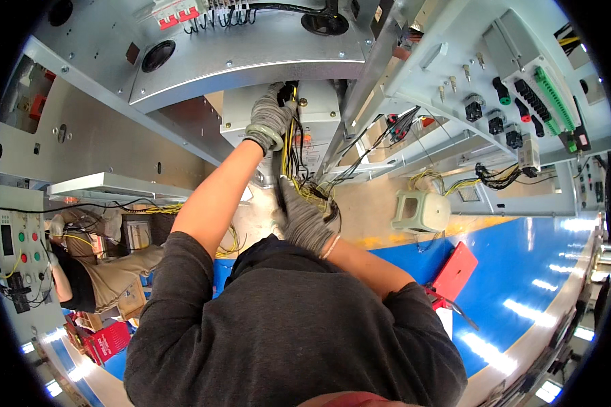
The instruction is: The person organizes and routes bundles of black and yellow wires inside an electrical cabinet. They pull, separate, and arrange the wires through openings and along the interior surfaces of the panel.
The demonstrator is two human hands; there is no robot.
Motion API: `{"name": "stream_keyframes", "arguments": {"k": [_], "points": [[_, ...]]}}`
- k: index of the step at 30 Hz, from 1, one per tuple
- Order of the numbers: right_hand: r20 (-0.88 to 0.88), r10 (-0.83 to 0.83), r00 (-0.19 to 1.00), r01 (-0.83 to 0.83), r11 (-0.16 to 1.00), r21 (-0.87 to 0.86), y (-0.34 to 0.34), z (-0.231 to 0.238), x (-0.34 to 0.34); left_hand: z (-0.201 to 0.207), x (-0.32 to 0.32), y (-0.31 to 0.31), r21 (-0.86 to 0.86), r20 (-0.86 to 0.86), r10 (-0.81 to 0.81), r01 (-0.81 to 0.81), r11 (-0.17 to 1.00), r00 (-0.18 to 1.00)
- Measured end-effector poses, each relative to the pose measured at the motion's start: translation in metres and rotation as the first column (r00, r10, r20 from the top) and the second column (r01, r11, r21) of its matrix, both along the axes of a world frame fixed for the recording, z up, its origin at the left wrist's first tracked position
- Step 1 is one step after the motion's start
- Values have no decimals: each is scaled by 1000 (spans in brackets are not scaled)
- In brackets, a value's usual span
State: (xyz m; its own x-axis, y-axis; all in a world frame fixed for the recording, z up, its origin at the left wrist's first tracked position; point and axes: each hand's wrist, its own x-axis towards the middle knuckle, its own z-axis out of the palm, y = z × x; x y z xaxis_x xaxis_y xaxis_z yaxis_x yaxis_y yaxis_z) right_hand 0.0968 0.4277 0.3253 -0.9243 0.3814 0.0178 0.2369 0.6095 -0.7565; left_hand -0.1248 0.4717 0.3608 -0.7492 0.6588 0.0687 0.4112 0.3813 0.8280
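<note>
Both my hands wear grey knit gloves. My left hand (273,117) reaches far forward, its fingers closed round the upper part of a bundle of yellow and black wires (291,139) in front of a light grey metal box (241,108). Closer to my body, my right hand (301,217) is closed on a dark strip, perhaps a cable or sleeve (278,178), which runs up beside the bundle; the fingertips are partly hidden. Below the box, the loose wire ends pile up in a tangle (313,192) just past my right hand.
Metal cabinet frames surround me, with a cross beam (251,73) above the box. To the right stand an open panel with terminal blocks (555,102) and a pale green stool (421,211). A red case (455,271) lies on the blue floor. A person (108,271) is at the left beside a control panel (17,247).
</note>
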Motion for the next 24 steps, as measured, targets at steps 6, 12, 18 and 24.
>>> {"name": "stream_keyframes", "arguments": {"k": [6, 12, 18, 24], "points": [[-145, 131, 981, -107, 981, 164, 17, -24, -8, -50, -33, -18, 355, 355, -140, 5, 935, 924], [-334, -232, 914, 248, 969, 5, 113, 16, -73, -29, -26, -22, 306, 510, -147, -19, 952, 848], [52, -280, 958, 280, 960, 20, 140, 33, -152, 16, 1, -43, -47, 24, 18, -17, 999, 1000], [248, -167, 954, 173, 985, -2, 142, 51, -168, 10, 46, -163, 305, 606, -341, 185, 934, 719]]}}
